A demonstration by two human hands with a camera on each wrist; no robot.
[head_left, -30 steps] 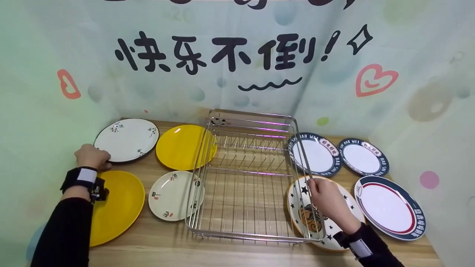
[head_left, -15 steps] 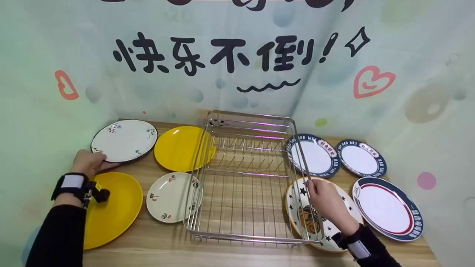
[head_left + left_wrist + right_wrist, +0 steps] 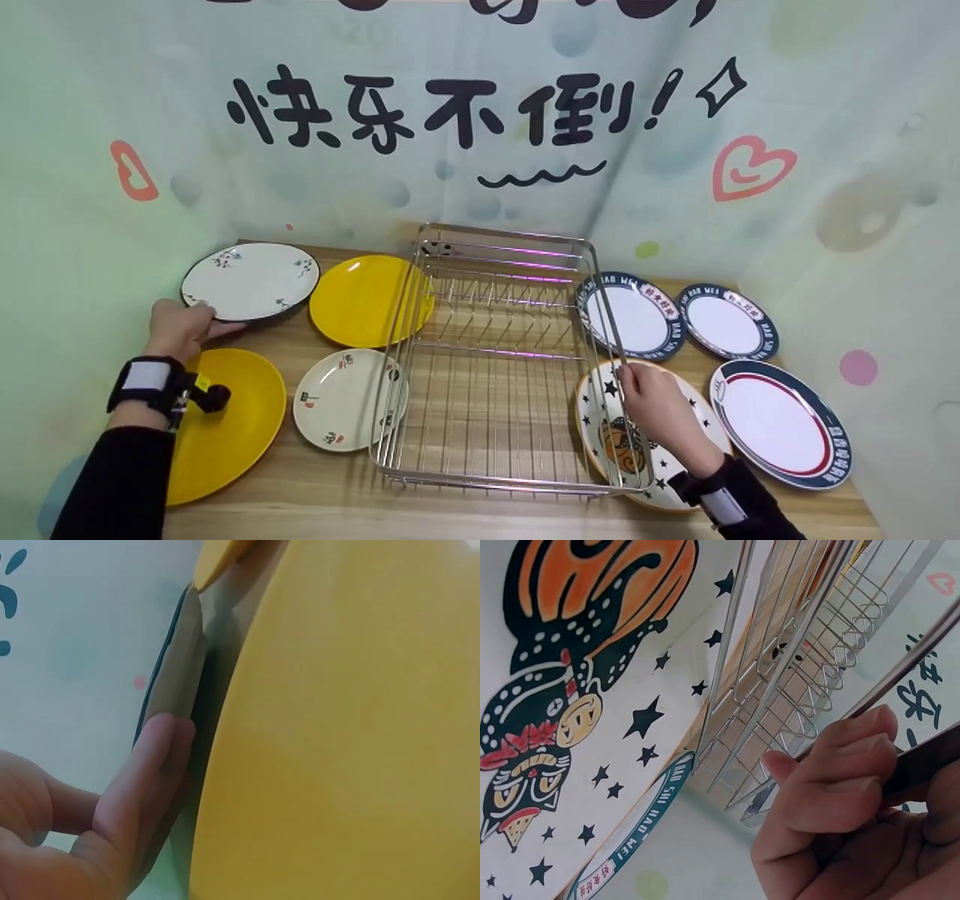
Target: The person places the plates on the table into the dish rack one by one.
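So the left hand (image 3: 178, 328) has the near edge of the white plate (image 3: 251, 280) with the dark rim, back left of the table (image 3: 315, 487) by the wall. Fingers are curled under the rim and the thumb sits on top, so it's a real grasp; the near side looks lifted a bit off the wood. In the left wrist view a finger (image 3: 146, 780) lies along that plate's underside, right next to the big yellow plate (image 3: 225, 427) that sits just in front of it.

The right hand (image 3: 654, 405) is clenched round the top wire on the right side of the rack (image 3: 487, 375), which sits in the middle of the table. Right wrist view shows the fingers (image 3: 832, 780) wrapped over that wire, with the star plate (image 3: 592, 727) directly below the hand.

Other stuff: a second yellow plate (image 3: 367, 296) and a small flowered plate (image 3: 341, 397), both tucked partly under the rack's left side, plus three blue-rimmed plates on the right, well apart from either hand
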